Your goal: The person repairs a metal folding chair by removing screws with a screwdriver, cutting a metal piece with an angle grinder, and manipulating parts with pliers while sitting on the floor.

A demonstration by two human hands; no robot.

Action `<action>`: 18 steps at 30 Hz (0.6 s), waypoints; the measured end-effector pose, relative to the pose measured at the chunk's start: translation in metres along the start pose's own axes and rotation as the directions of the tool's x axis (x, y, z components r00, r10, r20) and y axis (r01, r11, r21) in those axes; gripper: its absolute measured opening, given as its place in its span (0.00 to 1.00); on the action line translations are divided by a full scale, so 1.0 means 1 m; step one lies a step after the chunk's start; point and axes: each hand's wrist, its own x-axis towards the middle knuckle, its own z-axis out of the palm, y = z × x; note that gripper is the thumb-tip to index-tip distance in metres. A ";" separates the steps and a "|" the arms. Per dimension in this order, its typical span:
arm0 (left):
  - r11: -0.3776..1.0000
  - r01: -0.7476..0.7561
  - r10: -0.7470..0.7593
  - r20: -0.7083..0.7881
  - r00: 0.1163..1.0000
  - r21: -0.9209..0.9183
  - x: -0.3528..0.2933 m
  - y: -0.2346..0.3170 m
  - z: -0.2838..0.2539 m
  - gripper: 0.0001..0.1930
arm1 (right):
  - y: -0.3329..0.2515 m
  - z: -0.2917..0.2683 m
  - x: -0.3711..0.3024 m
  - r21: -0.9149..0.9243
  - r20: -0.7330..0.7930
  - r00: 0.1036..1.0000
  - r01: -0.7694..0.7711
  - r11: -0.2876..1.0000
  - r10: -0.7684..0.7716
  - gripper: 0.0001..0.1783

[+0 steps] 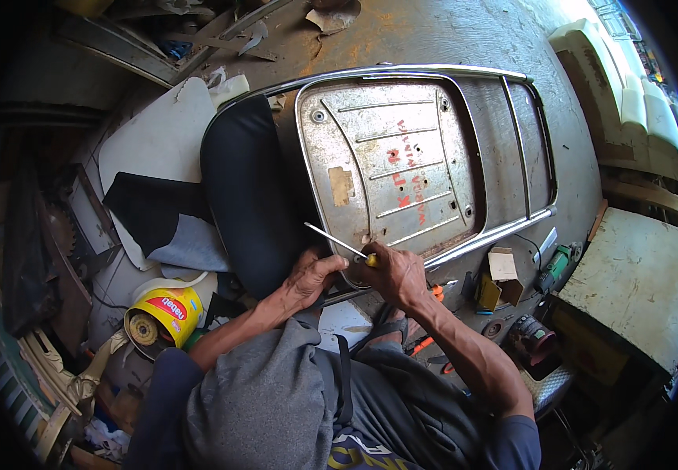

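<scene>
A folding chair lies on the floor in front of me, with a chrome tube frame (pixel 503 230), a black padded cushion (pixel 237 188) and a worn bare metal seat pan (pixel 394 176) marked in red writing. My right hand (pixel 402 276) is closed around the yellow handle of a screwdriver (pixel 331 237). Its shaft points up and left across the pan's near left corner, with the tip clear of my fingers. Beside that corner, my left hand (pixel 311 278) is curled against the near end of the cushion; whatever its fingers grip is hidden.
Left of the chair lie a white panel (pixel 155 141), black fabric (pixel 147 207) and a yellow tin (pixel 165 313). To the right are an opened small box (pixel 502 274), a green power tool (pixel 556 266) and a pale board (pixel 632 270). White upholstered seats (pixel 621 102) stand farther back.
</scene>
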 end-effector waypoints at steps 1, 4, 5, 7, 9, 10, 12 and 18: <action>1.000 -0.009 0.009 0.005 1.000 -0.002 0.001 0.000 0.000 0.27 | 0.005 0.003 0.000 -0.007 -0.021 1.000 0.006 1.000 -0.006 0.22; 1.000 -0.009 0.009 0.000 1.000 -0.004 0.000 0.002 0.002 0.27 | 0.008 0.005 -0.001 -0.020 -0.016 1.000 0.010 1.000 -0.010 0.23; 1.000 -0.007 0.007 -0.002 1.000 0.000 0.000 0.001 0.001 0.27 | 0.008 0.005 -0.001 -0.023 -0.003 1.000 0.008 1.000 -0.008 0.24; 1.000 -0.002 0.002 -0.008 1.000 0.008 0.000 0.001 -0.001 0.27 | 0.004 0.004 0.000 -0.028 0.006 1.000 0.005 1.000 -0.004 0.23; 1.000 0.001 -0.001 -0.014 1.000 -0.004 -0.001 0.000 -0.001 0.27 | 0.002 0.005 0.000 -0.038 0.004 1.000 0.007 0.999 -0.007 0.22; 1.000 0.002 -0.003 -0.016 1.000 -0.011 -0.001 0.000 -0.001 0.27 | 0.001 0.006 0.000 -0.048 -0.004 1.000 0.012 0.999 -0.012 0.21; 1.000 -0.008 0.008 -0.007 1.000 -0.011 0.002 -0.005 -0.006 0.27 | 0.000 0.006 -0.001 -0.079 -0.011 1.000 0.016 0.997 -0.017 0.19; 1.000 -0.006 0.006 -0.018 1.000 -0.005 0.002 -0.004 -0.005 0.25 | -0.006 0.005 -0.002 -0.155 -0.037 0.999 0.033 0.987 -0.039 0.15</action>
